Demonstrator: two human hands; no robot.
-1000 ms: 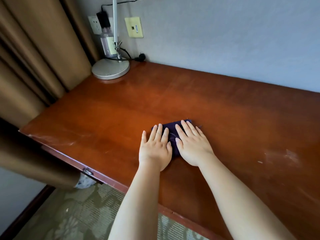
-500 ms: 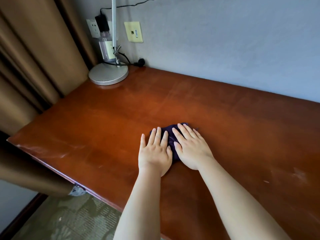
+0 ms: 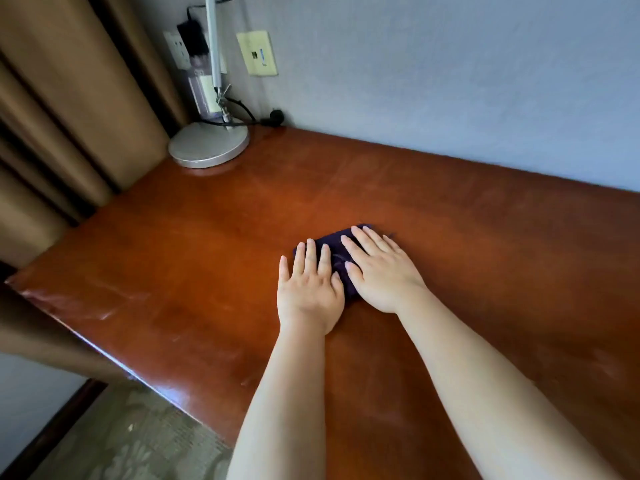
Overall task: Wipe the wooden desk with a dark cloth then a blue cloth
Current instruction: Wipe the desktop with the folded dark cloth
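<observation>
A dark purple cloth (image 3: 337, 252) lies folded on the reddish wooden desk (image 3: 194, 258), near its middle. My left hand (image 3: 309, 289) presses flat on the cloth's left part with straight fingers. Beside it, my right hand (image 3: 379, 268) lies flat on the cloth's right part, fingers straight and pointing up-left. Most of the cloth is hidden under the two hands. No blue cloth is in view.
A lamp with a round silver base (image 3: 209, 143) stands at the desk's back left corner, its cable running to a wall socket (image 3: 180, 51). Brown curtains (image 3: 69, 98) hang at the left. The grey wall (image 3: 450, 81) backs the desk. Patterned carpet (image 3: 131, 441) lies below the front edge.
Both hands with the cloth have slid slightly away from me and toward the left across the desk. The view has tilted a little.
</observation>
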